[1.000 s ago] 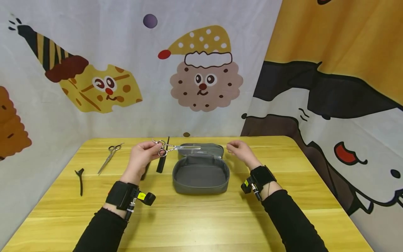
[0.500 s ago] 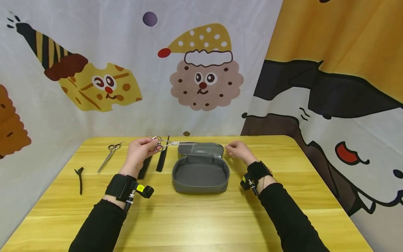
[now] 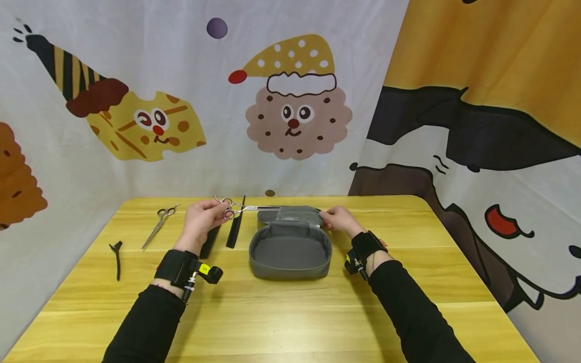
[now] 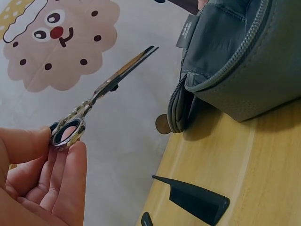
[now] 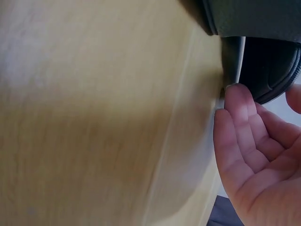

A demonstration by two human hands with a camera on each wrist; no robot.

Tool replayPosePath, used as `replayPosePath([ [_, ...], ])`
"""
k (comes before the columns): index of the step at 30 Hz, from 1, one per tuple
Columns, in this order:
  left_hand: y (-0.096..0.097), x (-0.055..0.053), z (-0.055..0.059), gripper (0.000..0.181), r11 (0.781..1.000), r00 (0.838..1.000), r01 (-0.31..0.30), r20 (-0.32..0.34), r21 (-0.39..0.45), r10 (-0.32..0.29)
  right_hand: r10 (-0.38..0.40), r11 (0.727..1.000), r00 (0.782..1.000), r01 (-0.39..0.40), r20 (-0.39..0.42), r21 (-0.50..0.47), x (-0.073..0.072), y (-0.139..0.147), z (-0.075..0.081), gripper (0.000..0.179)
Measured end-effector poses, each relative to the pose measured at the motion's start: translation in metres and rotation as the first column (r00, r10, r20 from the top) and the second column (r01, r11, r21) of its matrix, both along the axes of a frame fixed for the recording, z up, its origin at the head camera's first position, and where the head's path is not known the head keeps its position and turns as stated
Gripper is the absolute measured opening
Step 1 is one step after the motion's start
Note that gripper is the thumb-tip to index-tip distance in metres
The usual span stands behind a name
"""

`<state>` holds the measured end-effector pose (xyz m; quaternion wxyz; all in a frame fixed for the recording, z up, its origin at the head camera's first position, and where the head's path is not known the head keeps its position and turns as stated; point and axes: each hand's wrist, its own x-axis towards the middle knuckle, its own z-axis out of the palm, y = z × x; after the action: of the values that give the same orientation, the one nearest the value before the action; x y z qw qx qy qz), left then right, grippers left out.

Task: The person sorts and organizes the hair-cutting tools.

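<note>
No text is legible; the tag [image 4: 187, 31] on the grey case [image 4: 244, 89] is too small.

Wood-look surface [image 3: 290, 322] w/ blk clip [image 3: 117, 262] far L, loose scissors [image 3: 158, 228] up & R of it, then a partly hidden blk strip [image 3: 210, 245] & a blk tail comb [image 3: 233, 233]. Behind: wht backdrop [image 3: 181, 50] w/ cartoon cheese [image 3: 172, 118] & cookie [image 3: 298, 141] in hats, org/blk/wht print [image 3: 476, 138] at R.

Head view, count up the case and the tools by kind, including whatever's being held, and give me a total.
Scissors: 2 (held pair, table pair)
Comb: 1
Clip: 1
Case: 1
Dark strip, partly hidden, kind unclear: 1
Total: 6
</note>
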<state>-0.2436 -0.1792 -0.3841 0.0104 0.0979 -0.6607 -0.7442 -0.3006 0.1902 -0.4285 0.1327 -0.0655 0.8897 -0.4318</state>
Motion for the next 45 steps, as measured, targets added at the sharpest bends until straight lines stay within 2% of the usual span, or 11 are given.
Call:
replayPosePath([
  [5,0.0,0.001,-0.003,0.017,1.0,1.0,0.0,-0.001,-0.009,0.0,-0.006,0.997,0.997,0.012,0.078,-0.081,-0.002,0.001,-0.002,0.033],
  [10,0.001,0.002,-0.004,0.019,1.0,1.0,-0.006,0.013,-0.014,0.006,-0.017,0.993,0.992,0.031,0.127,-0.112,-0.001,0.002,-0.002,0.034],
  [16,0.0,0.0,-0.008,0.019,1.0,1.0,-0.013,0.015,-0.006,0.013,-0.005,0.982,0.99,0.032,0.144,-0.188,-0.002,0.002,-0.003,0.027],
  [20,-0.002,0.0,-0.01,0.022,1.0,1.0,-0.02,0.024,0.013,0.02,-0.042,0.967,0.989,0.076,0.143,-0.243,-0.002,0.002,-0.005,0.026],
  [23,-0.004,-0.002,-0.011,0.019,0.999,0.999,-0.03,0.038,0.035,0.028,-0.087,0.961,0.989,0.114,0.116,-0.251,-0.003,0.001,-0.006,0.032],
  [28,-0.006,-0.005,-0.008,0.016,0.995,0.997,-0.047,0.06,0.09,0.041,-0.111,0.948,0.993,0.121,0.05,-0.295,-0.001,-0.001,-0.003,0.033],
  [32,-0.008,-0.006,-0.005,0.014,0.99,0.997,-0.058,0.06,0.125,0.051,-0.102,0.929,0.994,0.104,0.026,-0.356,0.0,-0.002,0.004,0.035],
  [36,-0.008,-0.006,-0.002,0.01,0.989,0.997,-0.064,0.039,0.133,0.06,-0.102,0.922,0.995,0.091,-0.009,-0.376,0.002,-0.001,0.008,0.034],
  [45,-0.006,-0.008,0.0,0.014,0.988,0.997,-0.076,0.031,0.137,0.072,-0.078,0.899,0.991,0.024,-0.107,-0.438,0.005,0.004,0.005,0.026],
])
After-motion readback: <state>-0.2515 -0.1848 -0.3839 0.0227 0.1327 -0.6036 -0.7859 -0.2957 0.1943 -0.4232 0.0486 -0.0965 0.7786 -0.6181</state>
